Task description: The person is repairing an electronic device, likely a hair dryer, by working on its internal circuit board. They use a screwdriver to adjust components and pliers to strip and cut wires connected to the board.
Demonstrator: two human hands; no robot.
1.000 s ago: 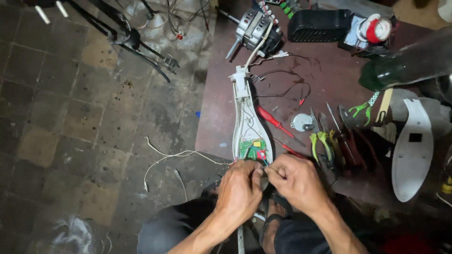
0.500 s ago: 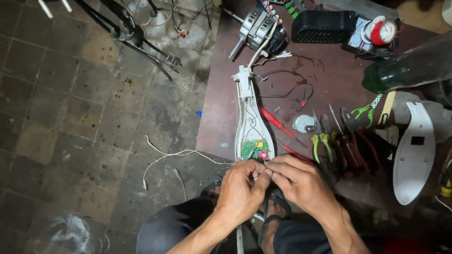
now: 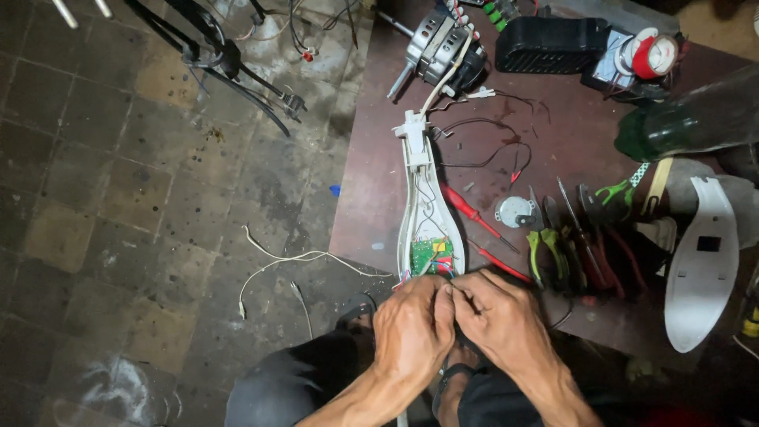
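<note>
Pinching thin wires together, left hand (image 3: 413,328) and right hand (image 3: 496,318) meet just below the white housing (image 3: 427,213), whose long axis runs toward the upper frame.

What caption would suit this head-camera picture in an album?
Both hands, left hand and right hand, pinch thin wires at the open white casing with its green circuit board, tools nearby.

Single head-worn view, looking steeply down, fairly close over workbench edge (image 3: 371,198), floor (image 3: 118,198) probably left
</note>
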